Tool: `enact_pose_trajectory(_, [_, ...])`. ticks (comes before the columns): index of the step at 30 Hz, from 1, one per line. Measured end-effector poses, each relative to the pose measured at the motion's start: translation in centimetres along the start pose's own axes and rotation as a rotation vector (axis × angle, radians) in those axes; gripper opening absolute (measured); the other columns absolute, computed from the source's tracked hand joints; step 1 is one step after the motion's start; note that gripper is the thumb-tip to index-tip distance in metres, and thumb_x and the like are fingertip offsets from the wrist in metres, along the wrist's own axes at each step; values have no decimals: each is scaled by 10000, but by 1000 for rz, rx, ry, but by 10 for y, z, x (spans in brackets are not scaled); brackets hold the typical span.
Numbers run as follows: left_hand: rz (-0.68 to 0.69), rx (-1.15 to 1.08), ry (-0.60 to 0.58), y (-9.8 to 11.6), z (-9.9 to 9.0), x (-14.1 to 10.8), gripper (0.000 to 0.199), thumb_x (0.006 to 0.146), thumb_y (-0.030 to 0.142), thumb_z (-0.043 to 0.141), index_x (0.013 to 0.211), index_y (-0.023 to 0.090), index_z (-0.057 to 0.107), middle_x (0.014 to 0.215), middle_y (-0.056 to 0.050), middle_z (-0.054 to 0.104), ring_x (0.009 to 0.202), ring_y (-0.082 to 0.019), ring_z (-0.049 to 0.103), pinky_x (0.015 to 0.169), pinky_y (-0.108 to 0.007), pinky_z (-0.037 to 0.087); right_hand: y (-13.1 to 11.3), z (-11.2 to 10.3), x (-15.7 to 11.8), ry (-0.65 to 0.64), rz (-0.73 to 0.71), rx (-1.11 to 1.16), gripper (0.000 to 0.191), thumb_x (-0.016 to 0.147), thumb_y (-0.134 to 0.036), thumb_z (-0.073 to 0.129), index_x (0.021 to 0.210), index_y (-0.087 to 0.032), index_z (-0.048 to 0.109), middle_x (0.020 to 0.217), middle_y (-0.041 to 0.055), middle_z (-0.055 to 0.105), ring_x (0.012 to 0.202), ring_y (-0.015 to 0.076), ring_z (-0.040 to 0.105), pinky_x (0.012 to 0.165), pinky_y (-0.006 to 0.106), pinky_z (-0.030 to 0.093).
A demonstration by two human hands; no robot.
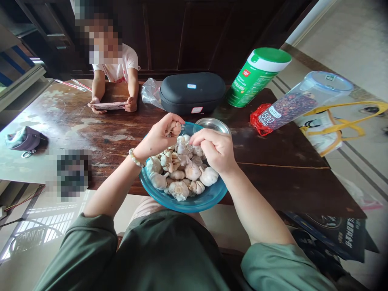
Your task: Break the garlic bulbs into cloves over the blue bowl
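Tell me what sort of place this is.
Most likely a family home's dining area: garlic bulbs fill a blue glass bowl on a worn wooden table, while a seated person across it holds a phone.

Papery white garlic bulbs (184, 171) lay heaped in a shallow translucent blue glass bowl (184, 204), some splitting apart, while a small papery garlic clove (175, 129) sat gripped in the left hand (159, 135) above the rim

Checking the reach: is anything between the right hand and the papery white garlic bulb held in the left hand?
Nothing visible: the right hand sits right beside the papery white garlic bulb in the left hand, above the blue glass bowl.
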State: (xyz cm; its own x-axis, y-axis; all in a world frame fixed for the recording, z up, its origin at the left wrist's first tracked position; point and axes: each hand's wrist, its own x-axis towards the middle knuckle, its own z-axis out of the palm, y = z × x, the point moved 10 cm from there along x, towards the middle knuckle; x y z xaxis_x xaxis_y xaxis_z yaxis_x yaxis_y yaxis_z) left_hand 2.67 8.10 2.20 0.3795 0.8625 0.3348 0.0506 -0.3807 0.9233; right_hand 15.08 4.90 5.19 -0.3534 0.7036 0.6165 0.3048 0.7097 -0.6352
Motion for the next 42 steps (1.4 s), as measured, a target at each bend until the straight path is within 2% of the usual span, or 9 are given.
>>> enact_pose_trajectory(5, [-2,19,7,-1,-1,-1,343,744,31,594,1040,176,499,701,57,386,637,-75,362,610,-225,303,1,-2,3,41,11,-161,221,926,-287,561,721,-222,614,655,1,645,643,173,610,648,316,480])
enact_pose_trajectory(8, [-19,28,18,-2,-3,-1,365,733,48,618,1053,182,504,704,58,400,642,-74,381,612,-218,311,3,-1,4,61,4,-189,110,914,-219,561,845,-229,646,813,20,693,759,190,649,732,330,518])
enact_pose_trajectory(13, [-60,60,58,-5,-6,-1,413,696,74,663,1067,171,509,751,59,477,651,-61,420,634,-198,349,10,5,4,7,34,-215,113,909,-232,608,830,-229,690,769,10,711,743,196,656,747,340,525])
enact_pose_trajectory(15, [-58,53,54,-5,-6,-1,442,695,84,676,1088,170,493,784,49,523,673,-65,456,655,-197,375,11,6,3,0,37,-194,127,931,-225,584,892,-231,705,851,14,743,794,194,681,764,329,535])
enact_pose_trajectory(18, [-57,71,55,-5,-6,-1,463,678,94,704,1077,169,481,828,34,566,707,-74,502,681,-200,403,9,0,3,64,2,-179,143,927,-180,574,981,-228,698,953,25,747,840,186,691,772,315,552])
enact_pose_trajectory(22, [-71,116,2,-7,-1,-2,435,690,109,709,1063,172,496,864,18,596,740,-87,531,704,-204,426,11,0,2,69,10,-201,72,907,-212,624,924,-226,693,873,21,734,770,182,679,710,311,560])
enact_pose_trajectory(27, [-50,139,-65,-7,6,-3,419,725,136,692,1096,177,502,849,27,589,732,-89,524,700,-203,431,13,2,2,48,23,-214,73,907,-239,637,918,-212,704,888,36,745,801,198,687,707,320,551])
enact_pose_trajectory(35, [88,526,-10,12,6,-4,276,798,168,642,1066,152,581,889,-2,626,782,-106,544,745,-213,422,16,8,2,-5,63,-204,142,919,-277,622,861,-183,712,843,39,748,758,186,680,689,295,522])
enact_pose_trajectory(42, [143,569,-21,19,11,-5,279,808,128,623,1087,137,615,933,-27,669,827,-118,594,785,-217,451,14,6,2,12,51,-227,173,913,-206,568,814,-182,707,765,28,730,658,165,644,629,284,488])
